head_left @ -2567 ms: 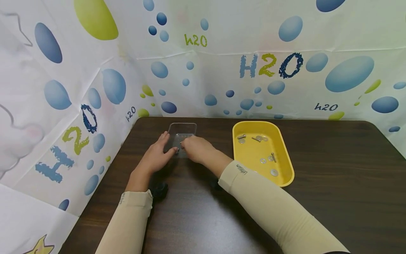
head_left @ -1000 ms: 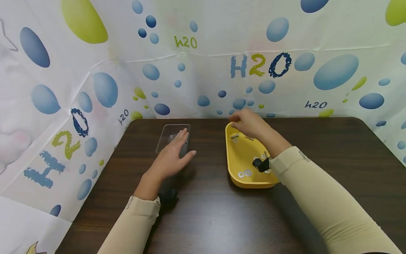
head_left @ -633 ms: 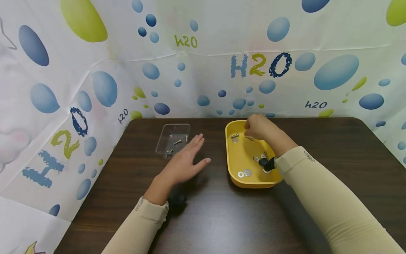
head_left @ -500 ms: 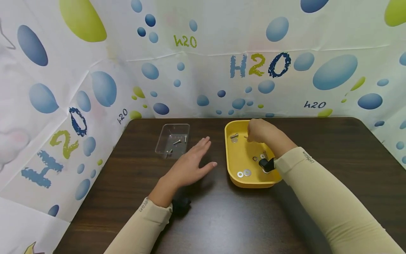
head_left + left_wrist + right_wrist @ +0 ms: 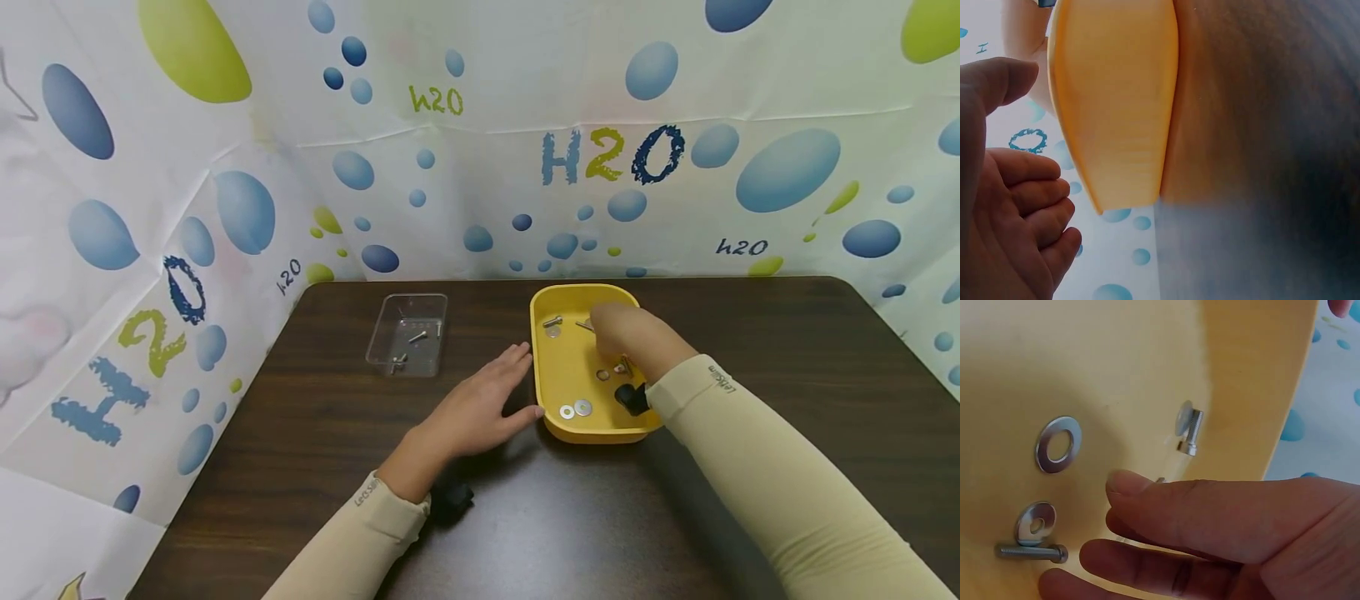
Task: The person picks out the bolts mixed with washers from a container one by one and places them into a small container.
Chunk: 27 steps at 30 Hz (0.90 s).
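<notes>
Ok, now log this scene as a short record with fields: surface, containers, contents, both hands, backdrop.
surface: dark brown wood-grain table
container, right: yellow rounded-rectangular tray
tray contents: silver metal bolts, flat round silver washers
container, left: clear rectangular plastic box
box contents: small silver bolts
left hand: at the tray's left side; contact unclear
right hand: inside the tray, fingers near hardware; no held item visible
backdrop: white sheet printed with blue and green drops

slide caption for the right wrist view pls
Right hand beside bolts and washers in a yellow tray.
</notes>
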Each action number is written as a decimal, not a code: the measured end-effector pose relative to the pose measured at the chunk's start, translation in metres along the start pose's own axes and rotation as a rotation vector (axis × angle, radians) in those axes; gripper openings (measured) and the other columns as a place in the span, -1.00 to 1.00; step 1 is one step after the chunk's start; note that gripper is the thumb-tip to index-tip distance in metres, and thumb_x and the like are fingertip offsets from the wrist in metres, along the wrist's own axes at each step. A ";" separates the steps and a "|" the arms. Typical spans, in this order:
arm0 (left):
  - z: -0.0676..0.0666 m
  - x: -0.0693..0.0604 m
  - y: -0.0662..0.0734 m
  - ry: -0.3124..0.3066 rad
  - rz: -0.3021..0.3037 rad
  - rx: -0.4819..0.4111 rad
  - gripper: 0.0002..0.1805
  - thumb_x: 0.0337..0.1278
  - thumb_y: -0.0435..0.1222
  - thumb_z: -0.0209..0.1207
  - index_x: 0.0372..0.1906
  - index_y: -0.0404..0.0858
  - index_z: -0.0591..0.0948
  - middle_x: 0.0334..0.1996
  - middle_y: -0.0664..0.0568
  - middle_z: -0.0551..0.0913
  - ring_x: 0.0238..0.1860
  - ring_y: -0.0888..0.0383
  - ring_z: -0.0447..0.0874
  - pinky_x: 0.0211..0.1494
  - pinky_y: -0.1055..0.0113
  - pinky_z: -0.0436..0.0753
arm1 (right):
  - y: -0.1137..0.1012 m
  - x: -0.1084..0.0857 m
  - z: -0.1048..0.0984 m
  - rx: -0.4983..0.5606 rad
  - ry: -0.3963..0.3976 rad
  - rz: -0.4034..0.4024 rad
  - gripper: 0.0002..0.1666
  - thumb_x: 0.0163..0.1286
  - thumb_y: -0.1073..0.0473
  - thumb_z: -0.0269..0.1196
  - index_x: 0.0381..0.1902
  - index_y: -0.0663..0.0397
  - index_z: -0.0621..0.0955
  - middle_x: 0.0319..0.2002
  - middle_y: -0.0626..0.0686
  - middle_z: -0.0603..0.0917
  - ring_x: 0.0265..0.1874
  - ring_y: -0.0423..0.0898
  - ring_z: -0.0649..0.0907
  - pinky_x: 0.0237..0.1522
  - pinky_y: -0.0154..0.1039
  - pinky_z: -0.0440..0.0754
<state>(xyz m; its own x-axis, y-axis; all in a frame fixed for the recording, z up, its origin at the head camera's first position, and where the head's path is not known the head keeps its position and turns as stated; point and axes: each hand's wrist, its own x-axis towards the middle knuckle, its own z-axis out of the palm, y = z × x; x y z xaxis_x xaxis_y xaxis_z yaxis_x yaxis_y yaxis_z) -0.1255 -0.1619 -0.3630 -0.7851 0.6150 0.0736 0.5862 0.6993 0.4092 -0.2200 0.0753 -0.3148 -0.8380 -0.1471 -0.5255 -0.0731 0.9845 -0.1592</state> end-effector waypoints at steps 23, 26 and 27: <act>0.007 0.003 0.005 -0.036 -0.040 -0.006 -0.13 0.35 0.19 0.02 0.57 -0.14 0.06 0.59 0.05 -0.01 0.58 0.18 -0.10 0.55 0.12 0.15 | -0.001 0.011 0.011 -0.094 0.037 -0.176 -0.87 0.09 0.41 0.41 -0.47 0.15 0.65 -0.53 0.06 0.58 -0.57 -0.09 0.55 -0.58 -0.36 0.50; 0.007 0.003 0.005 -0.036 -0.038 -0.010 -0.13 0.35 0.19 0.02 0.57 -0.17 0.08 0.59 0.04 -0.01 0.58 0.17 -0.10 0.55 0.11 0.15 | -0.002 0.012 0.015 -0.084 0.083 -0.207 -0.84 0.14 0.43 0.34 -0.55 0.15 0.62 -0.59 0.05 0.54 -0.61 -0.10 0.51 -0.61 -0.37 0.46; 0.007 0.003 0.005 -0.037 -0.039 -0.011 -0.13 0.35 0.19 0.02 0.56 -0.18 0.08 0.59 0.04 -0.01 0.58 0.17 -0.10 0.55 0.11 0.15 | -0.002 0.012 0.016 -0.080 0.096 -0.212 -0.82 0.16 0.44 0.32 -0.56 0.14 0.61 -0.60 0.04 0.53 -0.62 -0.10 0.50 -0.63 -0.38 0.45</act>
<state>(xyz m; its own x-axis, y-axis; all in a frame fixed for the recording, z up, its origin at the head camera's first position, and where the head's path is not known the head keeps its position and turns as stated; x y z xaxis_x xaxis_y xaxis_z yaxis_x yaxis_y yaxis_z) -0.1233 -0.1540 -0.3672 -0.7991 0.6007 0.0242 0.5532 0.7189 0.4210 -0.2216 0.0704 -0.3341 -0.8464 -0.3457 -0.4050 -0.2923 0.9374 -0.1892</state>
